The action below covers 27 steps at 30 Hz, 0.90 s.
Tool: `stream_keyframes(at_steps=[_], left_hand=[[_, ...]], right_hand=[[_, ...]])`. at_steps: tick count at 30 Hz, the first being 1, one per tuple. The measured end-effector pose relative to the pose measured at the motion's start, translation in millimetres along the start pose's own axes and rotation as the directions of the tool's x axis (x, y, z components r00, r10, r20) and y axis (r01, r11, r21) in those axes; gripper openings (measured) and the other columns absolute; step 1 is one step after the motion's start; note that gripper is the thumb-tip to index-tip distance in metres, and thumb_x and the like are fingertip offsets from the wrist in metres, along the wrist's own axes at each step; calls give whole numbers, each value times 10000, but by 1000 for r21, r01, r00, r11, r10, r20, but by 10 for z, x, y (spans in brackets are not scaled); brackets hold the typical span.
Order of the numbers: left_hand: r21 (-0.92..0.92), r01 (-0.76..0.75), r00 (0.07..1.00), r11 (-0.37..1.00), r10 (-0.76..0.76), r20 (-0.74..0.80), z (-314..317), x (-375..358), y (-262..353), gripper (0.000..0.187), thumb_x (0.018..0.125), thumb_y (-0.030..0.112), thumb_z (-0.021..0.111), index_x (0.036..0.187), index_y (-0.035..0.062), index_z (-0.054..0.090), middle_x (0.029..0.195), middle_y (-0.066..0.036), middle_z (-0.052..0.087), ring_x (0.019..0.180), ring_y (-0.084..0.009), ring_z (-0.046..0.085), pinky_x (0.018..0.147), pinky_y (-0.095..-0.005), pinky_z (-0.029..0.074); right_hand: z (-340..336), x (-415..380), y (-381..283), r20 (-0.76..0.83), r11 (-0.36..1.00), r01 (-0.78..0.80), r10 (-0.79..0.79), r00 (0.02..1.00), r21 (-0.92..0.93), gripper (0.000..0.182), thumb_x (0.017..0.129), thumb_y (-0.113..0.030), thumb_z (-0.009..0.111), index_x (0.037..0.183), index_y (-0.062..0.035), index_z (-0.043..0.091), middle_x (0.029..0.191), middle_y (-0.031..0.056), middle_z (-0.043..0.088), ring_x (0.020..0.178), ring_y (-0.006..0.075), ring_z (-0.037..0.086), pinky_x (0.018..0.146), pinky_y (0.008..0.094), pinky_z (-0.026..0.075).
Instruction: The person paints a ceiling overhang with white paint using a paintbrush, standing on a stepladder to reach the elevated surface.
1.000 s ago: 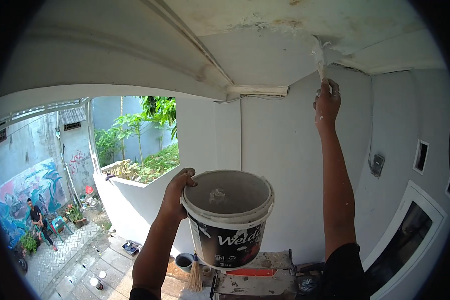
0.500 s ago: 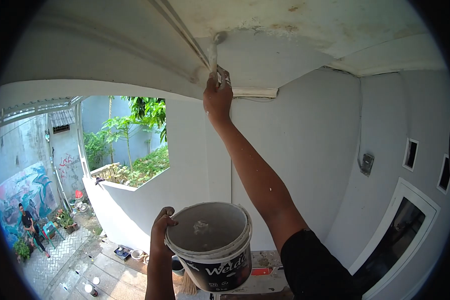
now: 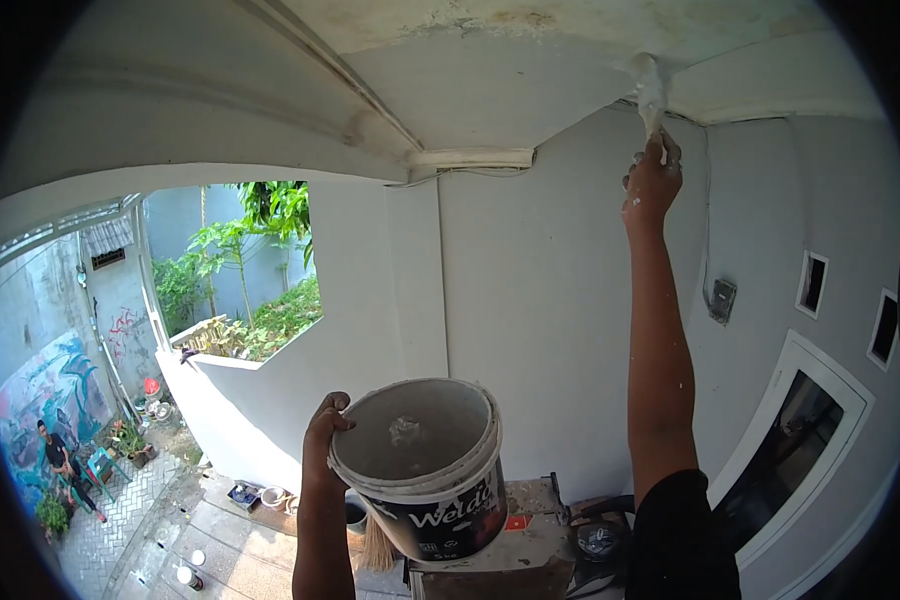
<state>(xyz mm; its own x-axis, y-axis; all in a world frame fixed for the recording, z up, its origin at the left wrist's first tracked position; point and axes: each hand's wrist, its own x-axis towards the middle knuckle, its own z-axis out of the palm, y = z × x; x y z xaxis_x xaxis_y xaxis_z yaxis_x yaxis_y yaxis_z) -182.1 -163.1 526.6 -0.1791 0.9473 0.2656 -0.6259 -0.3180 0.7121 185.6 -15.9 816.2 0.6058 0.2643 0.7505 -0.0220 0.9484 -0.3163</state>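
Note:
High on the right, my right hand is closed round the handle of a paint-covered brush, whose tip touches the ceiling near the corner of the wall. Below, my left hand grips the left rim of a black and white paint bucket. The bucket is tilted towards me, and pale paint coats its inside with a small lump on it. White specks dot my right hand and forearm.
A cluttered workbench stands beneath the bucket. A straw broom, a tray and cans are on the tiled floor. At far left a person sits by green chairs. A white-framed door is at right.
My right hand has moved the brush from the beam's edge rightwards along the ceiling towards the corner. The view has turned slightly right. My left hand still holds the bucket.

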Motion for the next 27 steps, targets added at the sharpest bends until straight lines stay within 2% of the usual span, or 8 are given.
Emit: stream_keyframes(at_steps=[3, 5, 8, 10, 12, 14, 20, 27], left_hand=[[55, -12, 999, 998, 14, -38, 108, -92, 48, 148, 761, 45, 423, 892, 96, 469, 800, -13, 411, 643, -114, 458, 563, -222, 403], [102, -101, 992, 990, 109, -70, -4, -81, -80, 148, 753, 44, 427, 887, 96, 462, 803, -17, 406, 651, -118, 452, 582, -225, 403], [50, -138, 984, 989, 142, -104, 102, -146, 13, 157, 727, 48, 445, 875, 99, 442, 801, -29, 396, 667, -134, 441, 626, -238, 403], [39, -82, 983, 996, 88, -164, 128, -185, 62, 156, 723, 55, 452, 874, 93, 440, 806, -30, 402, 672, -134, 447, 616, -244, 405], [-4, -74, 986, 997, 72, -150, 79, -202, 34, 159, 721, 59, 454, 876, 91, 441, 797, -29, 405, 674, -137, 459, 604, -250, 417], [47, -59, 985, 997, 66, -158, 150, -250, 90, 158, 725, 63, 448, 881, 88, 443, 789, -34, 413, 664, -141, 475, 581, -258, 430], [37, -152, 976, 988, 156, -154, 91, -254, -34, 156, 739, 76, 438, 894, 83, 447, 784, -48, 425, 622, -141, 476, 554, -247, 427], [-3, -19, 994, 1000, 18, -109, 79, -248, -7, 170, 739, 85, 441, 907, 79, 461, 788, -50, 436, 624, -152, 482, 560, -241, 421]], right_hand=[[424, -169, 281, -181, 960, 11, 41, 983, 279, 243, 1024, -177, 492, 1213, -26, 504, 789, 23, 468, 622, 106, 444, 581, 266, 427], [972, -200, 571, -20, 973, 180, -179, 984, 144, 223, 1033, -152, 462, 1222, -36, 449, 836, 63, 494, 693, 137, 473, 659, 314, 435], [2051, -676, 450, 8, 980, 138, -141, 990, 146, 274, 1026, -164, 460, 1243, -1, 426, 855, 214, 592, 753, 350, 593, 720, 426, 455], [2430, -1006, 476, 123, 986, 102, -118, 985, 129, 321, 1008, -184, 496, 1243, 29, 443, 804, 241, 637, 705, 402, 632, 673, 450, 477], [2392, -1273, 451, 495, 997, 54, -20, 869, -55, 454, 976, -181, 534, 1336, 87, 467, 734, 263, 625, 704, 397, 667, 640, 435, 498], [2317, -1153, 560, 684, 957, 252, -88, 724, -143, 474, 967, -186, 548, 1336, 106, 492, 698, 253, 610, 659, 366, 660, 629, 436, 502], [1251, 218, 138, 504, 837, 510, -359, 786, -199, 214, 967, -217, 586, 1098, -59, 647, 660, 123, 589, 576, 226, 568, 591, 359, 472], [416, 342, 76, -1, 995, 92, -92, 996, -49, 275, 1017, -180, 500, 1194, 30, 513, 808, 91, 546, 653, 162, 507, 627, 323, 443]])
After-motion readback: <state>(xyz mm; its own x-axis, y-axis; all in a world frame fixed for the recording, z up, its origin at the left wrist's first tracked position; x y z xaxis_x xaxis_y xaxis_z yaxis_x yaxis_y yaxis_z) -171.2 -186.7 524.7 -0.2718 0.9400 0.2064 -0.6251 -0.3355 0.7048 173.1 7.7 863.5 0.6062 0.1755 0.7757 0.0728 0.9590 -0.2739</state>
